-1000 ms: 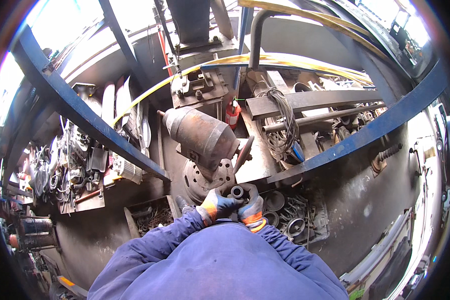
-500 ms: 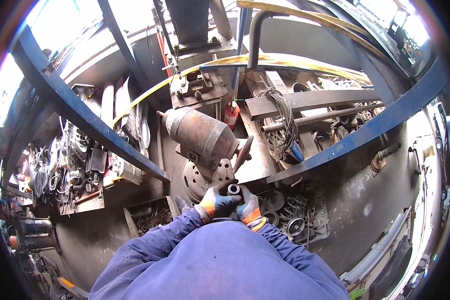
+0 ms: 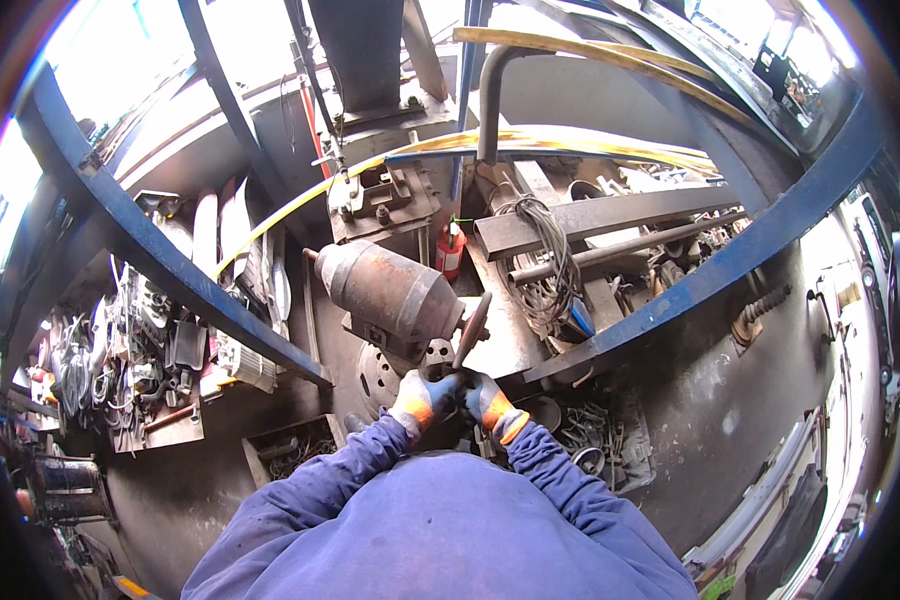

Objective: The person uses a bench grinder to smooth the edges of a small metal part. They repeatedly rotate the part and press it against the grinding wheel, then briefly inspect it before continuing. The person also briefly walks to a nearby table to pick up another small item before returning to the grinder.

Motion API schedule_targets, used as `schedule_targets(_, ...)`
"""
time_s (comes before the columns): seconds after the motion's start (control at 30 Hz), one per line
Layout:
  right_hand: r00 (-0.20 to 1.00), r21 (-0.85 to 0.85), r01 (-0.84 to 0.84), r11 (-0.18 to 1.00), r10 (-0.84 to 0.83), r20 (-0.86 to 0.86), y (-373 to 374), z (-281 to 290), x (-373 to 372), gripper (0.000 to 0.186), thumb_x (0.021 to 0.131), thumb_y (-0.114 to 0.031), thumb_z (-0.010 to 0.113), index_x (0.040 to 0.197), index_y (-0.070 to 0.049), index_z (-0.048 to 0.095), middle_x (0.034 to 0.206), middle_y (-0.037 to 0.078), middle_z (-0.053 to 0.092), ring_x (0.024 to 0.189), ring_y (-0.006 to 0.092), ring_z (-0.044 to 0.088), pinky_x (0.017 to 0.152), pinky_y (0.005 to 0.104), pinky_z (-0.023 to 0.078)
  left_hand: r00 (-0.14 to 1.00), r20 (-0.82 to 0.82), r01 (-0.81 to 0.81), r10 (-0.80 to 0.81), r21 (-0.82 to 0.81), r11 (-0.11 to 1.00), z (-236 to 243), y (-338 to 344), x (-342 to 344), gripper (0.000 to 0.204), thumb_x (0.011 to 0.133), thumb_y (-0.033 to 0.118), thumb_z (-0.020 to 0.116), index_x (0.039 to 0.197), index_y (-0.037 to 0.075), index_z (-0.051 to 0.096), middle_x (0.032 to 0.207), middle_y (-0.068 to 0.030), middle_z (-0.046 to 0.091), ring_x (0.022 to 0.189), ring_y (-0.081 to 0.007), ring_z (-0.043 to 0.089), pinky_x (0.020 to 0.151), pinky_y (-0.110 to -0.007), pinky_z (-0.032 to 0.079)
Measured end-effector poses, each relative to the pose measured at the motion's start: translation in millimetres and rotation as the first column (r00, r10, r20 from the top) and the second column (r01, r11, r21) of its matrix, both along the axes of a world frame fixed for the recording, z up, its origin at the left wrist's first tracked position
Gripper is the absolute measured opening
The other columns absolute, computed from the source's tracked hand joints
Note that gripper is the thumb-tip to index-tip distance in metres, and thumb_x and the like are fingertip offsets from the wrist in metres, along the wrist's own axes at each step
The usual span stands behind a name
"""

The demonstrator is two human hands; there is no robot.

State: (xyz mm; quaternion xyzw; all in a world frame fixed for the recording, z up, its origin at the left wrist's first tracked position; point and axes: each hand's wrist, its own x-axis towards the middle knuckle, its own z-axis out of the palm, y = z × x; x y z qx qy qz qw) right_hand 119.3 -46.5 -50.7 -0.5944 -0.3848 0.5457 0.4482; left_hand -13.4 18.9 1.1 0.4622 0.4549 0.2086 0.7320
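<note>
Left hand (image 3: 420, 396) and right hand (image 3: 488, 402), both gloved, have come closer to the upright disc (image 3: 473, 330); the ring-shaped end of a metal part that showed between them 0.5 s ago is now out of sight.

Clock directions run from the hands. Toward 8 o'clock, an open box (image 3: 256, 462) holds a tangle of dark metal scrap (image 3: 305, 450). Toward 4 o'clock, a grey tray (image 3: 641, 438) holds thin metal strips and at least 1 round ring (image 3: 589, 460).

The 2 hands curl inward, fingers near each other; shadow hides the grip, so I cannot tell what they grasp or exactly where the metal part is. Just beyond them at 12 o'clock stands the disc, nearly edge-on, joined to a rust-brown cylindrical machine (image 3: 390, 292) toward 11 o'clock, above a round base (image 3: 372, 383) with holes.

Bare floor (image 3: 700, 400) opens at 3 o'clock past the tray. Blue beams slant across at 2 o'clock (image 3: 710, 282) and 10 o'clock (image 3: 185, 262). Farther off, a red extinguisher (image 3: 450, 254) stands at 12 o'clock.
</note>
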Motion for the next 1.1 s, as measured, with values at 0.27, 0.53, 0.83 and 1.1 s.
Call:
schedule_targets(0.27, 0.991, 0.074, 0.042, 0.996, -0.051, 0.125, -5.0, -17.7, -3.8, 0.034, 0.083, -0.012, 0.057, 0.115, 0.0, 0.06, 0.102, 0.019, 0.068, 0.095, 0.0314, 0.064, 0.086, 0.0364, 0.049, 0.998, 0.067, 0.019, -0.021, 0.023, 1.0, 14.0, -8.3, -4.7, 0.03, 0.081, 0.017, 0.07, 0.102, -0.004, 0.065, 0.083, -0.0057, 0.067, 0.071, -0.0106, 0.059, 0.061, -0.026, 0.048)
schedule_targets(0.53, 0.701, -0.252, -0.269, 0.93, 0.369, 0.61, -14.4, 77.9, 11.4, 0.057, 0.068, -0.039, 0.068, 0.112, -0.004, 0.063, 0.1, 0.024, 0.067, 0.097, 0.0394, 0.064, 0.086, 0.0425, 0.051, 0.97, 0.132, 0.219, -0.202, -0.128, 0.967, 11.3, -10.7, -44.7, 0.046, 0.087, 0.022, 0.069, 0.125, 0.0, 0.058, 0.106, -0.0059, 0.067, 0.091, -0.0124, 0.063, 0.074, -0.026, 0.053)
schedule_targets(0.83, 0.966, -0.029, 0.135, 0.99, -0.125, 0.226, -25.8, 66.6, 4.7, 0.054, 0.072, -0.025, 0.083, 0.115, -0.002, 0.058, 0.094, 0.012, 0.067, 0.08, 0.0206, 0.064, 0.071, 0.0343, 0.053, 0.932, 0.33, 0.19, -0.151, -0.089, 0.978, 2.3, -16.6, -54.8, 0.04, 0.093, 0.026, 0.064, 0.125, 0.005, 0.055, 0.111, -0.0033, 0.064, 0.089, -0.01, 0.059, 0.077, -0.022, 0.048)
schedule_targets(1.1, 0.867, -0.196, 0.11, 0.974, -0.19, -0.46, -79.7, 6.4, 26.4, 0.043, 0.085, 0.0, 0.062, 0.126, -0.003, 0.051, 0.106, 0.011, 0.063, 0.077, 0.0212, 0.065, 0.063, 0.0346, 0.057, 0.908, 0.416, 0.148, -0.05, -0.207, 0.967, -9.3, -19.1, -63.7, 0.04, 0.094, 0.025, 0.062, 0.128, 0.005, 0.051, 0.106, -0.0044, 0.063, 0.091, -0.0105, 0.061, 0.073, -0.021, 0.05)
